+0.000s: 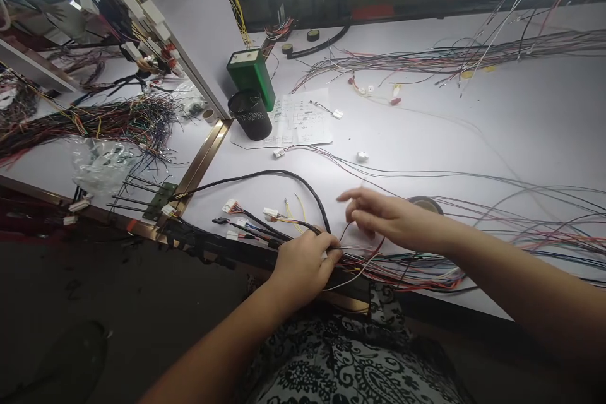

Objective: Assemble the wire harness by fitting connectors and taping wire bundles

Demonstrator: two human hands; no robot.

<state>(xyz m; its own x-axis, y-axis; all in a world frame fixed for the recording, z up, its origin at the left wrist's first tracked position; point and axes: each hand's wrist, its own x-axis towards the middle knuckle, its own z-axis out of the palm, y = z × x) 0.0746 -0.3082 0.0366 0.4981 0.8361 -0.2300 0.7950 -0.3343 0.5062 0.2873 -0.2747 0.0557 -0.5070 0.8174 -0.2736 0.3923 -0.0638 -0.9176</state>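
Note:
My left hand (307,260) is closed round a bundle of wires near the front edge of the table. Several short branches with white connectors (230,206) and a black connector (220,221) stick out to its left. A thick black cable (284,172) arches from the left edge into the bundle beside my fingers. My right hand (374,211) hovers above the table to the right, its fingers apart and slightly curled, with a dark red wire (376,251) passing just beneath. Loose coloured wires (426,268) run from the bundle toward the right.
A black mesh cup (250,115) and a green box (253,76) stand on printed paper (310,129) at the back left. Behind my right wrist lies a roll of tape (426,204). More wires (379,62) stretch along the back. A metal-edged partition (203,151) bounds the left side.

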